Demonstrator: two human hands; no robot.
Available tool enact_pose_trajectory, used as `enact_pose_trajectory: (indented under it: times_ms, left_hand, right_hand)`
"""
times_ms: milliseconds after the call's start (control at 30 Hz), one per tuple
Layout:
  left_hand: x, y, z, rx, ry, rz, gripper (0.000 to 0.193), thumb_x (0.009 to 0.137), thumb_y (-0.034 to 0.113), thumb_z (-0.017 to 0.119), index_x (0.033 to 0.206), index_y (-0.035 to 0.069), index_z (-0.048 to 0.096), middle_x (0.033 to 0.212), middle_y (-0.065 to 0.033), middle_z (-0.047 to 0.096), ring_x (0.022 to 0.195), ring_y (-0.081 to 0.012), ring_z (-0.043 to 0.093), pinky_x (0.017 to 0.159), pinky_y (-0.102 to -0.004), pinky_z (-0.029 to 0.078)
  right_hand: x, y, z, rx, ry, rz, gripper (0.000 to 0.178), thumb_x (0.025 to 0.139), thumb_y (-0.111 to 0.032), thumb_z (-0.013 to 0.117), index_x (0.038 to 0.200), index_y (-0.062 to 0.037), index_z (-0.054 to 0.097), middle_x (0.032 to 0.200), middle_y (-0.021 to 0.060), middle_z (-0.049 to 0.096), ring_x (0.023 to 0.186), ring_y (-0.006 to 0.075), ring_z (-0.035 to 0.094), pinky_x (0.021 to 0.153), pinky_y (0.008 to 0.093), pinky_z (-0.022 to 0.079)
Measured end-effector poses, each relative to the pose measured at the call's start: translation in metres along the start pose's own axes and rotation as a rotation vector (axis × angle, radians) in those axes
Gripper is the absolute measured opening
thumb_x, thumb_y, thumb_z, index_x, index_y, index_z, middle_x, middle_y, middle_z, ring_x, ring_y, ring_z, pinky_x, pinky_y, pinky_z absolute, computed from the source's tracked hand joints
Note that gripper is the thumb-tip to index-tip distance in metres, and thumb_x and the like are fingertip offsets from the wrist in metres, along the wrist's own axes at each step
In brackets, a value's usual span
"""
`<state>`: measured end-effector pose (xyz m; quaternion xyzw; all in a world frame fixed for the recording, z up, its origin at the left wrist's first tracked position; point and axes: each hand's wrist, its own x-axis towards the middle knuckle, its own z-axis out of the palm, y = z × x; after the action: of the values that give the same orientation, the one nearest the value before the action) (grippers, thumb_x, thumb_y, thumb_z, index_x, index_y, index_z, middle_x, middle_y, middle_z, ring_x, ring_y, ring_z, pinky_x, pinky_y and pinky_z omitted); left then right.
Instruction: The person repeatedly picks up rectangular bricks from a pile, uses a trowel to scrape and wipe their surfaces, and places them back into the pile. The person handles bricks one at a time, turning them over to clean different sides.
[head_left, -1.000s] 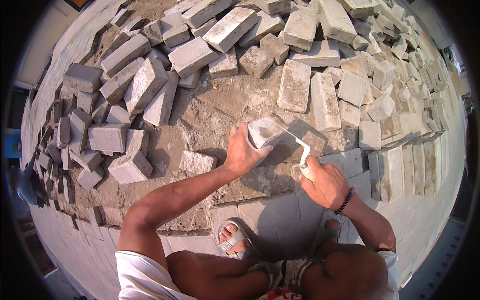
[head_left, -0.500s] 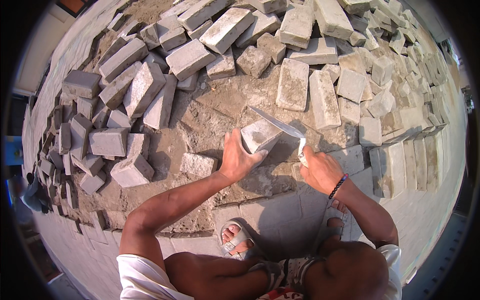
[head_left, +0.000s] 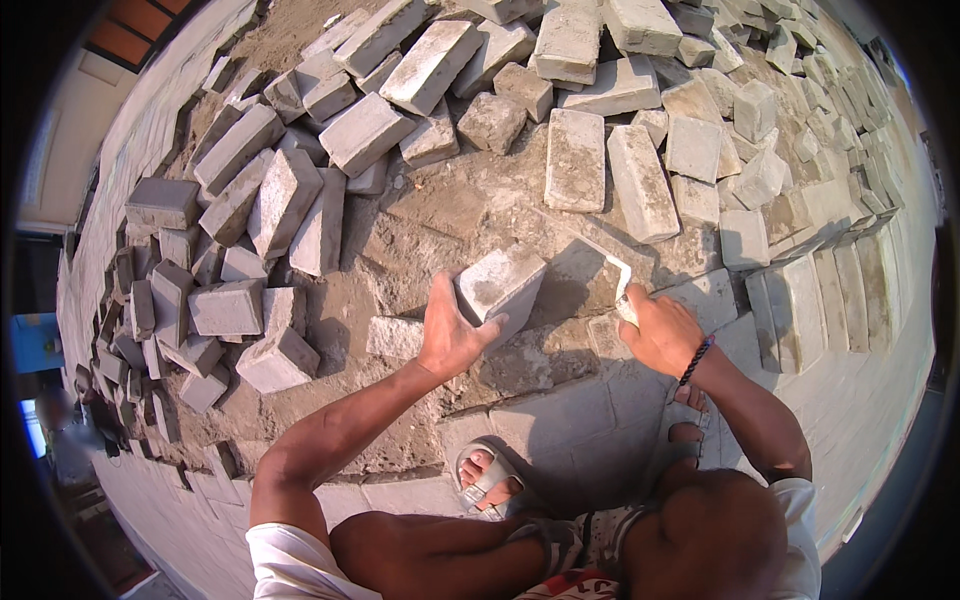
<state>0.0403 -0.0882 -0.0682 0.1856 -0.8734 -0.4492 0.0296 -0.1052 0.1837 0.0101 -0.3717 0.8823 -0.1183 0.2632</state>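
A grey concrete paving brick [head_left: 497, 290] is gripped in my left hand [head_left: 450, 328], thumb on its near side and fingers around its left side. The brick is tilted, with dirt on its upper face. My right hand [head_left: 660, 328] is closed around the handle of a trowel [head_left: 624, 272] with a bent, light-coloured neck. Its thin blade points away to the left over the soil, hard to tell from the ground. A gap separates the trowel from the held brick. Beneath my hands lies rough soil [head_left: 420, 225], and another brick [head_left: 396, 337] rests half sunk just left of my left hand.
Loose bricks pile up at the left [head_left: 226, 307] and along the far side [head_left: 432, 66]. Two longer bricks [head_left: 576, 160] lie beyond my right hand. Upright bricks stand in a row [head_left: 795, 300] at the right. My sandalled foot [head_left: 488, 478] is on laid paving [head_left: 555, 418].
The trowel has moved from over the brick's top to its right, clear of it. My left hand has shifted the brick slightly left and turned it. The view has moved a little.
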Motion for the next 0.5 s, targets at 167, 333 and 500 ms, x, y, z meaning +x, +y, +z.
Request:
enact_pose_trajectory:
  times_ms: [167, 333, 500]
  left_hand:
    - [0.002, 0.035, -0.024, 0.256, -0.193, 0.004, 0.084, 0.072, 0.036, 0.080, 0.131, -0.009, 0.039, 0.111, -0.0286, 0.058, 0.106, -0.0380, 0.061, 0.092, -0.0450, 0.049]
    - [0.003, 0.062, -0.037, 0.388, -0.350, -0.241, 0.081, 0.073, 0.035, 0.080, 0.128, -0.008, 0.040, 0.110, -0.0312, 0.059, 0.102, -0.0418, 0.063, 0.090, -0.0458, 0.049]
    - [-0.005, 0.052, -0.036, 0.494, -0.270, -0.092, 0.080, 0.074, 0.039, 0.080, 0.123, -0.007, 0.037, 0.098, -0.0345, 0.062, 0.091, -0.0462, 0.065, 0.082, -0.0499, 0.051]
  right_hand:
    - [-0.032, -0.042, 0.012, 0.892, -0.153, 0.119, 0.036, 0.091, -0.023, 0.059, 0.114, 0.0033, 0.052, 0.068, 0.0231, 0.062, 0.066, 0.0354, 0.065, 0.063, 0.0433, 0.048]
    - [-0.013, -0.028, 0.036, 0.782, -0.145, -0.131, 0.035, 0.090, -0.023, 0.060, 0.110, 0.0049, 0.055, 0.067, 0.0216, 0.060, 0.058, 0.0332, 0.063, 0.056, 0.0423, 0.046]
    - [-0.003, -0.024, -0.023, 0.753, 0.002, -0.080, 0.031, 0.087, -0.019, 0.056, 0.103, 0.0075, 0.054, 0.077, 0.0268, 0.063, 0.071, 0.0410, 0.064, 0.065, 0.0469, 0.048]
